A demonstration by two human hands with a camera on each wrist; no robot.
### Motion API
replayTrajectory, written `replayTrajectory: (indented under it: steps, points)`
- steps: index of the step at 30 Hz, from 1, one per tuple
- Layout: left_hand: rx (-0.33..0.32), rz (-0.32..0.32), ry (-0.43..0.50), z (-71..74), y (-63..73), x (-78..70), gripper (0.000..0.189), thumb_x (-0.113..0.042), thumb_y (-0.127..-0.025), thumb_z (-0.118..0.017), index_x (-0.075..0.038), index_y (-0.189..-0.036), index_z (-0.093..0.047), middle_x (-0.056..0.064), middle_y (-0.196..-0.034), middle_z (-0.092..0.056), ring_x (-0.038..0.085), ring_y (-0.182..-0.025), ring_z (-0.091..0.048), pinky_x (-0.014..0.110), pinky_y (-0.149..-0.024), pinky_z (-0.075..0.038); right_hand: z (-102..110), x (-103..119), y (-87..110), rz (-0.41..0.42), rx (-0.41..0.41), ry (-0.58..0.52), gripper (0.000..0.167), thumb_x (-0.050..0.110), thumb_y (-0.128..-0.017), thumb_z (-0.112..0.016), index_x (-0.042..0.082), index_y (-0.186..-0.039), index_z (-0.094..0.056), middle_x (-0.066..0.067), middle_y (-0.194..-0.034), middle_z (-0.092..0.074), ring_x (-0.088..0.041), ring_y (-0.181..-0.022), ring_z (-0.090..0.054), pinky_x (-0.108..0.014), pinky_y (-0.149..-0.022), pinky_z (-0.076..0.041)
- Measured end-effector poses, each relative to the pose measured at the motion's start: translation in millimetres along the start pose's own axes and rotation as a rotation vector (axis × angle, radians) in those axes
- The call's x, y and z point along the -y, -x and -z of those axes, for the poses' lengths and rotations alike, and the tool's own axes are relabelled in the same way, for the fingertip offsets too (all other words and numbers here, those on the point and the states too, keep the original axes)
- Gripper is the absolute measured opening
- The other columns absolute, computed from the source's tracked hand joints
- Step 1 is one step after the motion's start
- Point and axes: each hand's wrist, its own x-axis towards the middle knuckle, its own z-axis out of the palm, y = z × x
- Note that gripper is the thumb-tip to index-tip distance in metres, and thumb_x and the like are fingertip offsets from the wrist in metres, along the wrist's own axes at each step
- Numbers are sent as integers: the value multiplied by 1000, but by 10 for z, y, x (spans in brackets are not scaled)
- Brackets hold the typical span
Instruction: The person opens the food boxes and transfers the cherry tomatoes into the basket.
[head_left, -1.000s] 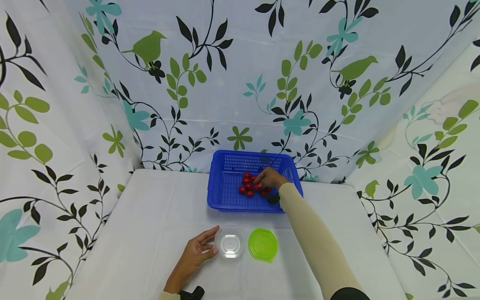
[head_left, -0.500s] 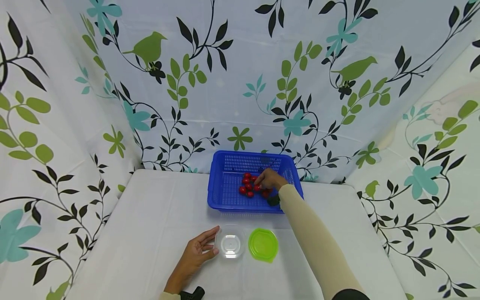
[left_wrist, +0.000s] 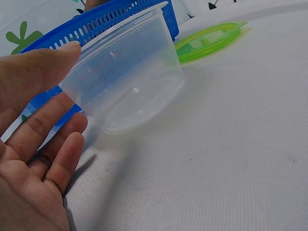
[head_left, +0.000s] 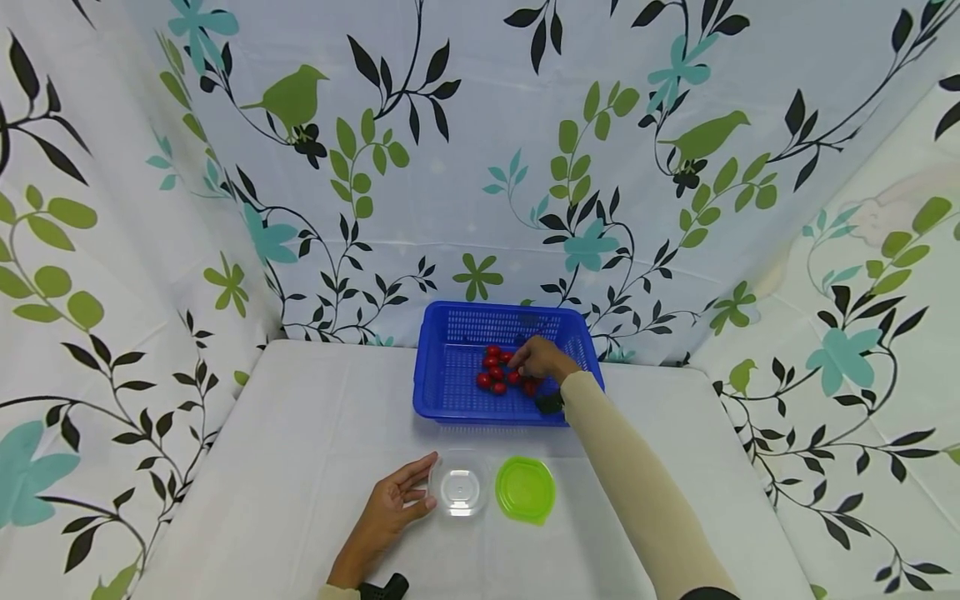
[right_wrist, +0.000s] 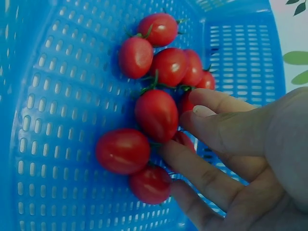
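Note:
My left hand [head_left: 397, 500] holds a clear plastic container [head_left: 459, 487] by its left side on the white table. In the left wrist view the thumb [left_wrist: 67, 55] lies at the container's rim and the index finger against its wall; the other fingers are loose. My right hand [head_left: 542, 358] reaches into a blue plastic basket [head_left: 450, 408] over several red cherry tomatoes [head_left: 491, 373]. In the right wrist view its fairly straight fingers [right_wrist: 207, 175] spread among the tomatoes. Thumb and index fingertips are right at a tomato [right_wrist: 185, 103], partly hidden by them.
A bright green lid [head_left: 525, 490] lies just right of the clear container, below the basket. The white-covered table [head_left: 330, 417] meets a patterned curtain [head_left: 420, 208] behind the basket, with more curtain on both sides.
Both hands stay in nearly the same place. The whole head view has shifted very slightly; the tomatoes, container and lid keep their positions.

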Motion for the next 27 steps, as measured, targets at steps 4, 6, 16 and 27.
replayTrajectory:
  steps: [4,6,16,27]
  points:
    - [-5,0,6,-4,3,1,65,-1,-95,-77,-8,-155,-54,13,-163,-52,16,-141,-57,23,-106,-53,15,28,35,13,-3,0,26,-2,-99,-67,7,-118,-81,-14,-134,-73,-29,-123,-68,-49,-109,-56]
    - [-4,-2,12,-5,5,5,65,-1,-95,-77,-8,-155,-53,13,-163,-51,13,-140,-57,22,-105,-53,25,50,61,25,-2,2,26,-2,-99,-67,7,-119,-81,-14,-135,-73,-30,-125,-68,-49,-110,-56]
    - [26,-47,29,10,1,22,65,1,-97,-73,-4,-157,-49,20,-164,-48,9,-138,-58,20,-105,-53,82,206,292,116,-10,19,28,-1,-102,-63,4,-125,-78,-15,-136,-72,-33,-127,-65,-49,-109,-56]
    - [-64,-5,13,-38,7,-54,57,-9,-106,-63,-5,-160,-44,21,-158,-55,18,-144,-56,13,-107,-47,67,336,676,239,-80,4,33,0,-104,-60,8,-133,-75,-11,-139,-72,-32,-135,-63,-51,-116,-50]
